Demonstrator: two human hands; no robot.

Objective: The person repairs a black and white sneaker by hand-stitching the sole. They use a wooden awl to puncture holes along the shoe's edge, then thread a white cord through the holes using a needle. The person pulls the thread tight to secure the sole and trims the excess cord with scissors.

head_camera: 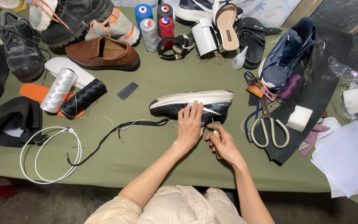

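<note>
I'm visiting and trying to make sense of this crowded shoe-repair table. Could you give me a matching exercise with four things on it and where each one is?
Things:
1. black-and-white sneaker
2. scissors
3. brown leather shoe
4. awl

Places:
A. held in the right hand
B. lying on its side under the left hand
C. on the black sheet, right of the hands
D. far left part of the green table, near the thread cones

Pairs: 1-B, 2-C, 3-D, 4-A
</note>
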